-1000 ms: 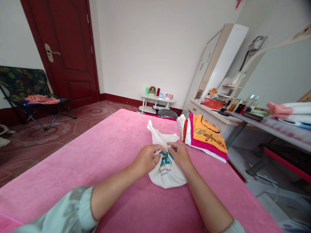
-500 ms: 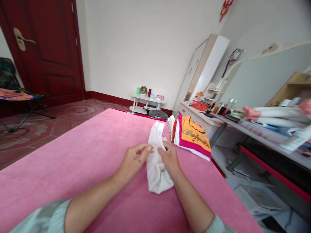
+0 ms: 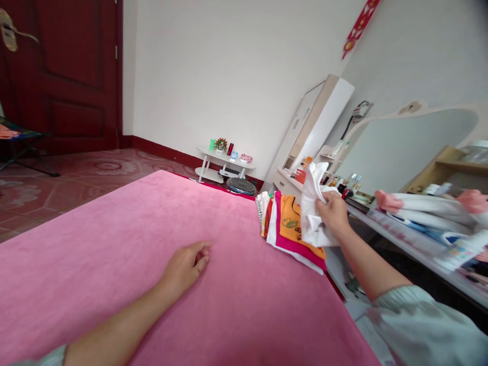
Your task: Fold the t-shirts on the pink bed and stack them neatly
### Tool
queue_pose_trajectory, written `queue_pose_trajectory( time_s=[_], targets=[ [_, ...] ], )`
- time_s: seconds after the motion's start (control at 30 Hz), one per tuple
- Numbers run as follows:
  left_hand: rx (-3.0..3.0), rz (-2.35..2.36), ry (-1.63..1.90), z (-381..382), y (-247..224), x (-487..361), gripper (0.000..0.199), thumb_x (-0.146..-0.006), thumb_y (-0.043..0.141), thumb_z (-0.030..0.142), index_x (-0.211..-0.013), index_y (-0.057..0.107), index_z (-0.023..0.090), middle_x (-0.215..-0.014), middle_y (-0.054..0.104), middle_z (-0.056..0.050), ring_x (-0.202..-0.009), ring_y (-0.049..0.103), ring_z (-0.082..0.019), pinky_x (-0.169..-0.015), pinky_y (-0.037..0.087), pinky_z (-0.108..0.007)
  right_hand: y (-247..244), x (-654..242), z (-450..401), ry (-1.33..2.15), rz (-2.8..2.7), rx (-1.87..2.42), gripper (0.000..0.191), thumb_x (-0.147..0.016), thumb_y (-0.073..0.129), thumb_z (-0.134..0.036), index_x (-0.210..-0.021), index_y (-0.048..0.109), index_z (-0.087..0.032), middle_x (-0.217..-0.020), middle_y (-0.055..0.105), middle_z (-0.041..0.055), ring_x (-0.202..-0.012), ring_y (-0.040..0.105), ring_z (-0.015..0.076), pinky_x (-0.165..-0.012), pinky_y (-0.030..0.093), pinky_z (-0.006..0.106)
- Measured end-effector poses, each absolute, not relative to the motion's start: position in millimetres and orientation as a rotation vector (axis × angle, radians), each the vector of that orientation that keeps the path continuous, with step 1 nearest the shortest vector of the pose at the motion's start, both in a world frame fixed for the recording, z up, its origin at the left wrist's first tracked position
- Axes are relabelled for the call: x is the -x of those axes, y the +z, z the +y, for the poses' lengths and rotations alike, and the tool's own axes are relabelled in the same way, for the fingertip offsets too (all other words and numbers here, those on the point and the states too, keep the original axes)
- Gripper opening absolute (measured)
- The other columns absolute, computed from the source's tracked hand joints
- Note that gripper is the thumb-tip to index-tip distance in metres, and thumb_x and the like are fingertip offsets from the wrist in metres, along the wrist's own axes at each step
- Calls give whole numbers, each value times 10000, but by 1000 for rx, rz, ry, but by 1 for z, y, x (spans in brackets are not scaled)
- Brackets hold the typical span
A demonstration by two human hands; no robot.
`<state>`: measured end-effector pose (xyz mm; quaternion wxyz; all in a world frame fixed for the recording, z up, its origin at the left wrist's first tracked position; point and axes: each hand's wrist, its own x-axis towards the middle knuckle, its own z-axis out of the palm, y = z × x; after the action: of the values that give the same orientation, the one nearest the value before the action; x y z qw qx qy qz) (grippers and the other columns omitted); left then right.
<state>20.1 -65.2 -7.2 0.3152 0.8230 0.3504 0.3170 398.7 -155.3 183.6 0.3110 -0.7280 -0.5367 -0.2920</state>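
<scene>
Clamped the white garment [image 3: 310, 213] in the right hand [image 3: 333, 213], mostly left of the palm, by the orange-topped clothes stack [image 3: 285, 242] along the right edge of the bed [image 3: 152, 218]. Held the left hand [image 3: 186, 267] well apart, with loosely curled fingers.

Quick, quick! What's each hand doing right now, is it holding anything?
Left hand: loosely open, with nothing seen in it.
Right hand: closed on the white cloth.
</scene>
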Motion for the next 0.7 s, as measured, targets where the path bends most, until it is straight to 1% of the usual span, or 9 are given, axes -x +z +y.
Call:
queue_pose_trajectory(
  time_s=[0.13,0.27,0.43,0.5,0.53,0.6,0.67,0.7],
  targets=[
    [-2146,966,809,-62,-7,-21,324,-834,445,270,-1104,609,198,-823,682,-8,-748,622,-162,-679,430,-240,160,-449,-139,-820,-1372,2224,313,-723,435,-196,-899,685,-131,-899,588,100,-879,522,227,-773,394,312],
    [-2161,982,791,-61,-7,-21,310,-844,435,274,-1081,621,202,-786,677,-1,-710,614,-153,-651,413,-232,132,-461,-129,-768,-1314,2336,328,-723,438,-197,-918,689,-116,-904,610,119,-863,539,232,-736,396,303],
    [-2177,982,783,-61,-6,-21,322,-840,440,267,-1103,613,197,-792,672,-1,-709,608,-148,-659,407,-231,130,-456,-118,-700,-1282,2359,311,-722,470,-231,-908,702,-140,-891,633,100,-818,566,224,-683,391,287],
    [-2178,977,778,-61,-7,-21,325,-834,447,261,-1110,608,206,-795,669,8,-698,604,-143,-657,406,-231,134,-454,-114,-580,-1271,2365,299,-744,494,-288,-898,713,-154,-819,652,85,-783,585,220,-657,396,278],
    [-2177,974,776,-60,-7,-21,326,-832,449,259,-1113,606,209,-798,669,11,-695,603,-141,-656,405,-231,135,-454,-113,-516,-1259,2371,313,-768,488,-334,-872,720,-150,-766,657,84,-754,595,219,-643,401,277],
    [-2176,971,774,-60,-9,-21,325,-831,452,260,-1114,605,212,-802,669,14,-696,602,-140,-657,406,-231,138,-457,-111,-431,-1216,2379,437,-838,402,-420,-805,729,-132,-692,660,101,-703,610,219,-626,418,285],
    [-2178,979,774,-60,-10,-21,321,-832,453,261,-1108,609,212,-796,670,13,-700,603,-143,-659,407,-234,139,-466,-115,-444,-1111,2405,544,-885,299,-438,-793,732,-122,-711,675,124,-703,625,220,-637,439,295],
    [-2180,982,773,-59,-10,-21,318,-832,454,262,-1103,612,213,-795,671,13,-704,604,-144,-660,408,-235,139,-473,-118,-466,-1039,2427,545,-890,293,-432,-823,732,-117,-749,685,134,-723,632,223,-647,448,300]
  ],
)
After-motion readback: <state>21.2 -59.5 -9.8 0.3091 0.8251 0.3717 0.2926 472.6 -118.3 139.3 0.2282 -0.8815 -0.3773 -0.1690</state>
